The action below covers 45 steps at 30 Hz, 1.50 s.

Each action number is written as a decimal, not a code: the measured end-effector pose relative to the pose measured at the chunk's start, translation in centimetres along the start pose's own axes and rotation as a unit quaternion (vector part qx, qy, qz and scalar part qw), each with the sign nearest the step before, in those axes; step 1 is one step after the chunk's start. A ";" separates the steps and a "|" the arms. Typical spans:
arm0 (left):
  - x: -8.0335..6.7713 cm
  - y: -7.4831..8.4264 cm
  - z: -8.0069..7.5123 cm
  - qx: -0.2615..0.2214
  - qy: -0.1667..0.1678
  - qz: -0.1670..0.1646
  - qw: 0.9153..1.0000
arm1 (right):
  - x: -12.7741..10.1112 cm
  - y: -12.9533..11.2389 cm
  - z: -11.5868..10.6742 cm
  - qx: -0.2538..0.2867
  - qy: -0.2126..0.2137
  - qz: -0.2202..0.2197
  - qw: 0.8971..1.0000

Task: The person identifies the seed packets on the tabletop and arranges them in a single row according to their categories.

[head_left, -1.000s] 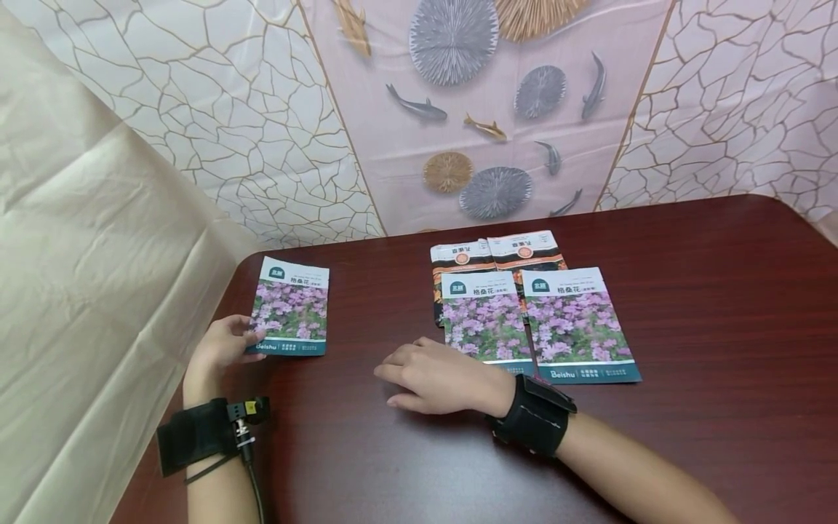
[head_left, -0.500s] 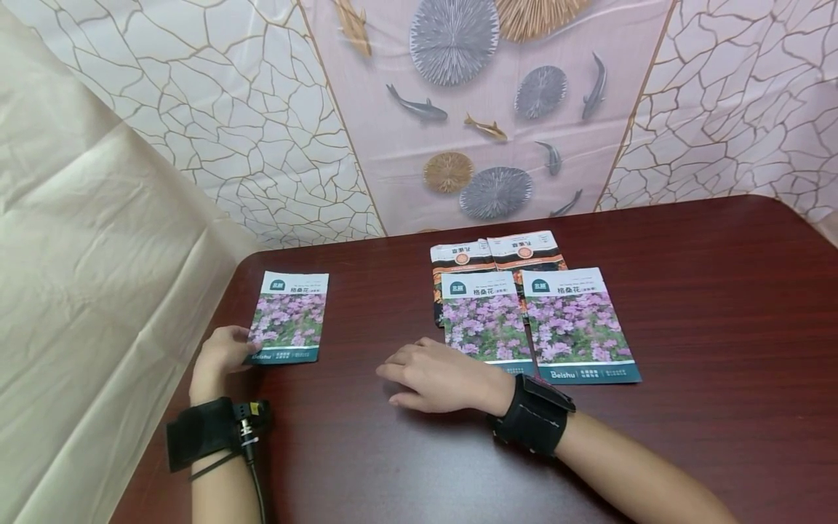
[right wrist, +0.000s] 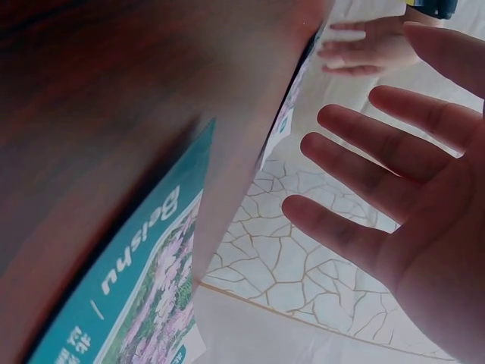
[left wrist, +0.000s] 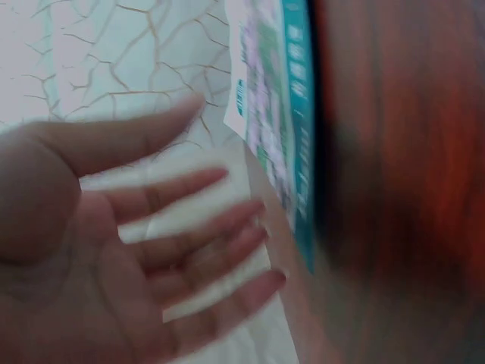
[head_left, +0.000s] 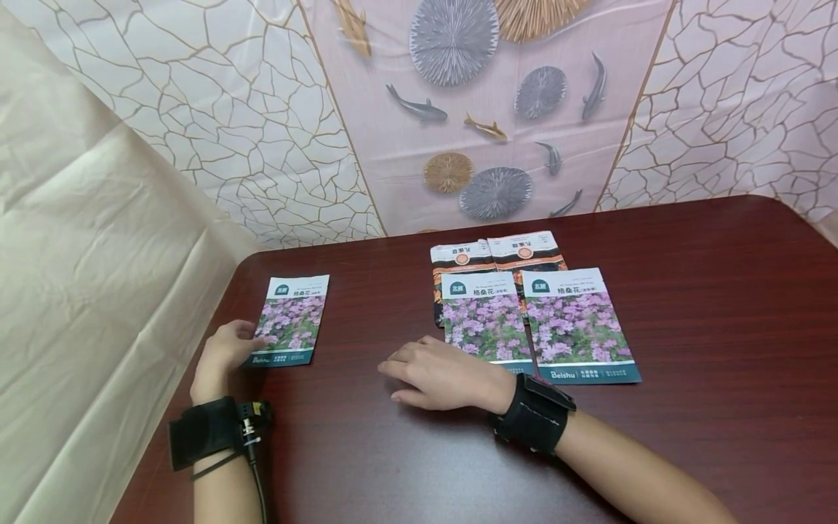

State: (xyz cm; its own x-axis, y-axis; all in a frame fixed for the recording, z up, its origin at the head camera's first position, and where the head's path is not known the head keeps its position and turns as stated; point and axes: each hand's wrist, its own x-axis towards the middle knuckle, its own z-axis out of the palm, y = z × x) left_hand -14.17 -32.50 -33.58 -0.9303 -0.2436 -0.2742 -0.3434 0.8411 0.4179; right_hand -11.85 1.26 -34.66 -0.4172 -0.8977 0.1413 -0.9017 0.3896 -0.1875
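A seed packet with pink flowers lies tilted near the table's left edge. My left hand touches its lower left corner with straight fingers. The left wrist view, blurred, shows that hand with an open palm and the packet just past the fingertips. My right hand rests flat on the dark red table with its fingers spread, holding nothing, by the lower left corner of a second flower packet. In the right wrist view the palm is open beside that packet.
A third pink flower packet lies right of the second. Two orange packets sit behind them, partly covered. A beige cloth hangs at the table's left edge. A patterned backdrop stands behind.
The left packet has slid a little toward me and turned clockwise under my left hand. My right hand has barely moved.
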 end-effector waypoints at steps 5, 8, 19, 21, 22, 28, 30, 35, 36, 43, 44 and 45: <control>0.3 1.0 0.1 0.000 -0.077 0.111 0.991 | 0.0 0.0 0.1 -0.003 0.002 -0.001 1.000; 0.3 1.4 0.5 -0.010 -0.139 0.155 0.978 | 0.0 0.0 0.2 -0.002 0.004 0.000 1.000; -0.1 1.2 0.8 -0.005 -0.191 0.150 0.970 | 0.0 0.0 0.3 -0.010 -0.005 -0.001 1.000; 0.0 1.1 0.7 -0.003 -0.190 0.152 0.970 | 0.0 -0.1 0.3 -0.013 -0.006 -0.003 1.000; 0.0 1.1 0.7 -0.001 -0.188 0.150 0.971 | 0.0 -0.1 0.3 -0.015 -0.006 -0.004 1.000; 0.0 1.3 0.7 0.013 -0.176 0.165 0.970 | -0.2 0.0 0.1 -0.012 0.002 -0.006 1.000; 0.0 1.4 0.6 0.017 -0.171 0.171 0.970 | -0.4 0.2 -0.2 -0.011 0.007 -0.004 1.000; -0.2 1.9 0.4 0.018 -0.166 0.171 0.971 | -1.1 0.9 -1.0 -0.004 0.025 0.006 1.000; -0.3 2.0 0.4 0.019 -0.165 0.170 0.971 | -1.3 1.1 -1.2 0.000 0.027 0.010 1.000; -0.7 2.9 0.4 0.038 -0.138 0.189 0.971 | -3.0 2.3 -2.4 0.029 0.050 0.034 0.998; -0.7 3.2 0.5 0.039 -0.133 0.192 0.971 | -3.3 2.5 -2.6 0.034 0.056 0.036 0.997; -0.8 3.4 0.5 0.038 -0.128 0.200 0.971 | -3.6 2.8 -2.7 0.036 0.061 0.040 0.997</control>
State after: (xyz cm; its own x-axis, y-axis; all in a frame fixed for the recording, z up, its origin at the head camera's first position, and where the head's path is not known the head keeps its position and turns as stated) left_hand -14.56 -29.21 -32.42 -0.9211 0.2297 -0.3142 0.0578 0.8790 0.4732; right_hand -13.15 6.15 -33.03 -0.5020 -0.8311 0.2392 -0.8563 0.4390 -0.2720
